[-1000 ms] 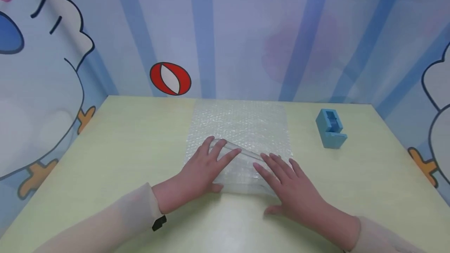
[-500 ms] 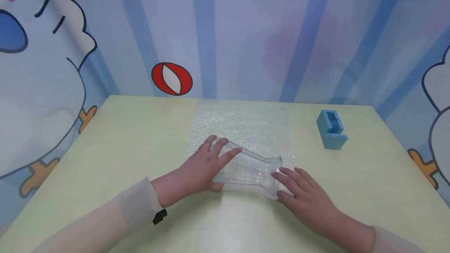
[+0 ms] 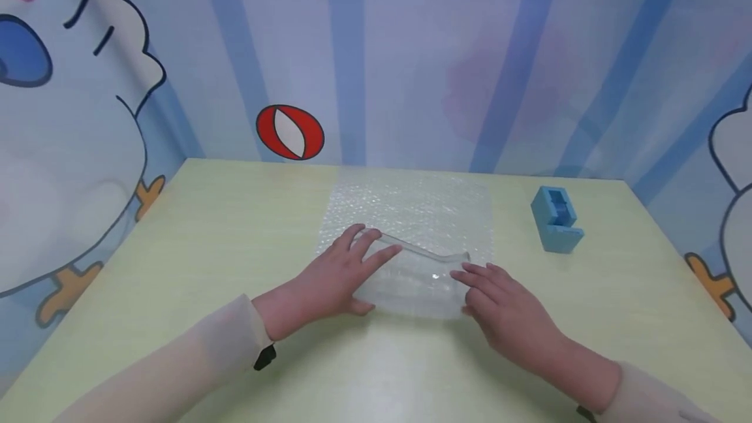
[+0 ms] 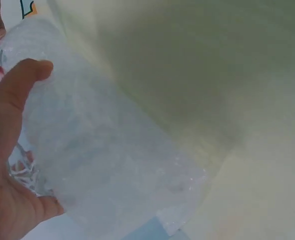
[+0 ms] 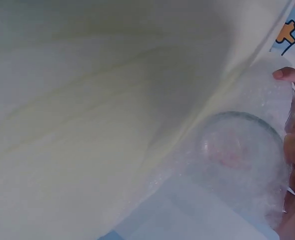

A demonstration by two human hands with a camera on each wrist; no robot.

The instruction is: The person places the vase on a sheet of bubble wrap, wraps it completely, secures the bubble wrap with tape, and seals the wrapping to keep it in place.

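A clear glass vase (image 3: 411, 260) with a flared mouth lies on its side across a sheet of bubble wrap (image 3: 411, 201) on the table. My left hand (image 3: 331, 279) spans the vase's left end, fingers over the far side and thumb in front. In the left wrist view, the wrap (image 4: 102, 135) stands up along the vase's near side, with the thumb (image 4: 32, 72) on it. My right hand (image 3: 511, 312) is at the mouth end with curled fingers, holding the wrap's near edge. The round rim (image 5: 242, 117) shows through the wrap in the right wrist view.
A blue tape dispenser (image 3: 555, 220) stands on the pale yellow table (image 3: 252, 214) at the back right. A backdrop (image 3: 411, 70) with blue stripes and cartoon prints rises behind the table and along both sides.
My right hand has drawn back right from above the vase to its mouth, and its fingers have curled. The wrap's near edge has come up against the vase. My left hand has stayed put.
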